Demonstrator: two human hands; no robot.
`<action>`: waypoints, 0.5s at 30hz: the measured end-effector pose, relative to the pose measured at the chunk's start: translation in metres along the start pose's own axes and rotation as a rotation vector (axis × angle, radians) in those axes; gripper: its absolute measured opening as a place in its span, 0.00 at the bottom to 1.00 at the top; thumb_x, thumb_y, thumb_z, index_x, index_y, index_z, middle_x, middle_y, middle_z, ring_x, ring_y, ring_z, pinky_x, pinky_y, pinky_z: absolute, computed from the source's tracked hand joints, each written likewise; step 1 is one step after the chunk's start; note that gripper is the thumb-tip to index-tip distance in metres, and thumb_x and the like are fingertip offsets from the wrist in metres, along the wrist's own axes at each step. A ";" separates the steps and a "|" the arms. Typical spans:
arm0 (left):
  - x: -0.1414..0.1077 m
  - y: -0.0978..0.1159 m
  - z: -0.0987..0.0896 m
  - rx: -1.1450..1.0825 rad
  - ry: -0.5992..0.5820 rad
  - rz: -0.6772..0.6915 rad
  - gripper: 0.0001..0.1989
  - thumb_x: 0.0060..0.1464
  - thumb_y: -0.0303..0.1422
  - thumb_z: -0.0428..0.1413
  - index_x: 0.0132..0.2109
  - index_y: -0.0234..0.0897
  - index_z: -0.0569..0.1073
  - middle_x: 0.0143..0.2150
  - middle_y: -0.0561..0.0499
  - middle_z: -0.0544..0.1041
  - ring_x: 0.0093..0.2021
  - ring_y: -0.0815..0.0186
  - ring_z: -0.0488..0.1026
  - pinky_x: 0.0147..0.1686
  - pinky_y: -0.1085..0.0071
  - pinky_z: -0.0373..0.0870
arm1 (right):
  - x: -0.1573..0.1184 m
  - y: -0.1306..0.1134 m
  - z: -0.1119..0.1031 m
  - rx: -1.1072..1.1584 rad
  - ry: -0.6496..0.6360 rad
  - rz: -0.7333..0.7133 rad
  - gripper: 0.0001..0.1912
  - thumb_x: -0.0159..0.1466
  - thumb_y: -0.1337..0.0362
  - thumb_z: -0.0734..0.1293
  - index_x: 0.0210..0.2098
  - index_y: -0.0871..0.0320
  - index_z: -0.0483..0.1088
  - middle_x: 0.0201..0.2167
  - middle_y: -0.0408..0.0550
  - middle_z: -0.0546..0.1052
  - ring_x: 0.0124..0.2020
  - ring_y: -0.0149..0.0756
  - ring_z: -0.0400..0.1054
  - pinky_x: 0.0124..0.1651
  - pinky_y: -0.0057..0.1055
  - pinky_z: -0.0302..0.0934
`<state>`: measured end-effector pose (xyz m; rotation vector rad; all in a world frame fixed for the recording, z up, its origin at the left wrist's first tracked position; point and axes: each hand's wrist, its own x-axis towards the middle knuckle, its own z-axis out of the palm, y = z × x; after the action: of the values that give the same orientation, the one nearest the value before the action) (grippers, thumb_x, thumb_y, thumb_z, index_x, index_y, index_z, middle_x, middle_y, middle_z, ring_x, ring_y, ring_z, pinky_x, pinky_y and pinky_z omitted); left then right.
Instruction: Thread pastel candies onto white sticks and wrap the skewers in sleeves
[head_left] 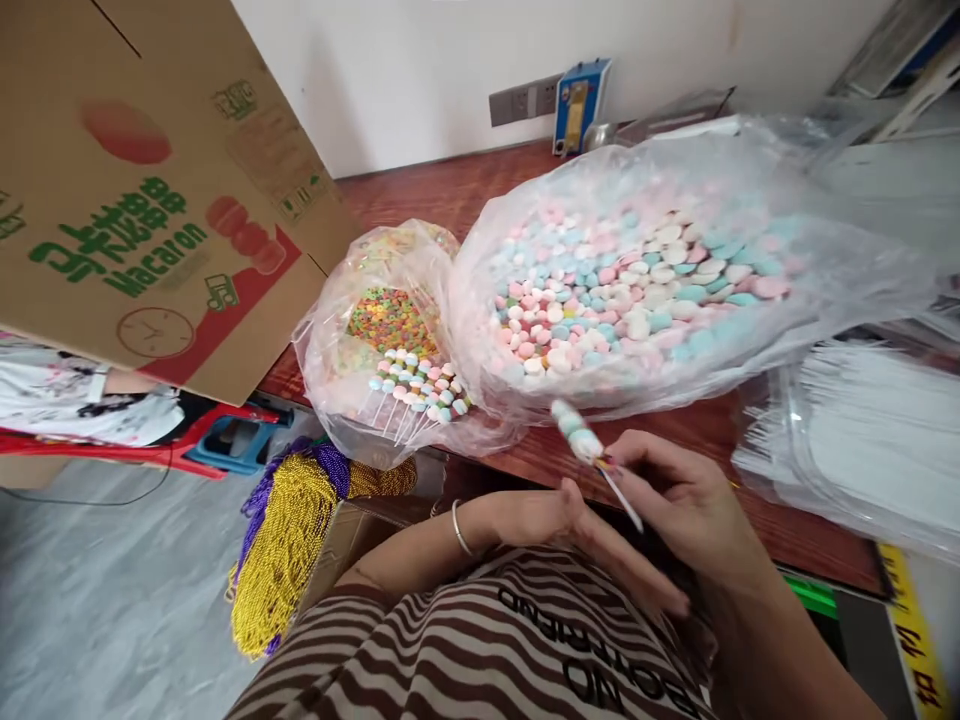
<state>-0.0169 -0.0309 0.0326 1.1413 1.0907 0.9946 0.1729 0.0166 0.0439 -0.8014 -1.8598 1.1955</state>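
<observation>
My right hand (682, 490) pinches a candy skewer (576, 430) with thumb and fingers. White and pale blue candies sit on its upper part. Its white stick points down between my hands. My left hand (581, 520), a bangle on its wrist, is beside it near my body, fingers stretched out and slightly blurred. Ahead lies a large clear bag of pink, white and blue candies (637, 290). To its left, an open bag (330, 350) contains small orange and green candies (394, 318), with several filled candy skewers (427, 390) on top.
A Macaron carton (187, 190) stands at the left. Bundles of white sticks (877, 440) lie in plastic at the right. A blue device (581, 105) is by the wall socket. Gold bead strands (281, 550) hang below the wooden table (420, 190). Another person's sleeve (120, 400) shows far left.
</observation>
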 end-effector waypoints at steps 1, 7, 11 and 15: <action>-0.001 -0.005 -0.004 -0.052 -0.131 -0.050 0.27 0.52 0.60 0.60 0.39 0.39 0.83 0.34 0.43 0.82 0.39 0.51 0.82 0.35 0.59 0.78 | 0.001 -0.004 -0.001 0.004 -0.009 -0.064 0.06 0.67 0.65 0.68 0.33 0.52 0.72 0.24 0.43 0.74 0.24 0.34 0.67 0.26 0.30 0.61; -0.036 0.002 -0.038 -0.414 -0.069 -0.011 0.32 0.51 0.50 0.67 0.59 0.41 0.75 0.52 0.38 0.81 0.56 0.50 0.79 0.55 0.55 0.73 | 0.017 -0.015 0.055 -0.175 -0.319 -0.454 0.09 0.67 0.71 0.64 0.35 0.53 0.74 0.28 0.46 0.78 0.31 0.37 0.71 0.35 0.32 0.64; -0.074 0.005 -0.080 -0.287 0.592 0.150 0.25 0.50 0.41 0.70 0.53 0.38 0.77 0.37 0.47 0.82 0.42 0.59 0.81 0.48 0.63 0.76 | 0.031 -0.001 0.113 -0.226 -0.388 -0.374 0.11 0.70 0.66 0.63 0.49 0.56 0.75 0.43 0.55 0.81 0.42 0.44 0.75 0.45 0.38 0.69; -0.142 -0.025 -0.130 0.001 1.111 -0.041 0.23 0.47 0.33 0.71 0.50 0.36 0.76 0.31 0.55 0.77 0.28 0.72 0.73 0.33 0.74 0.71 | 0.032 0.018 0.124 -0.193 -0.560 -0.292 0.21 0.70 0.60 0.66 0.61 0.56 0.70 0.46 0.55 0.80 0.39 0.43 0.76 0.41 0.37 0.69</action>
<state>-0.1702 -0.1484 0.0178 0.4933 1.9510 1.6498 0.0524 -0.0055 0.0026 -0.2804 -2.4757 1.1343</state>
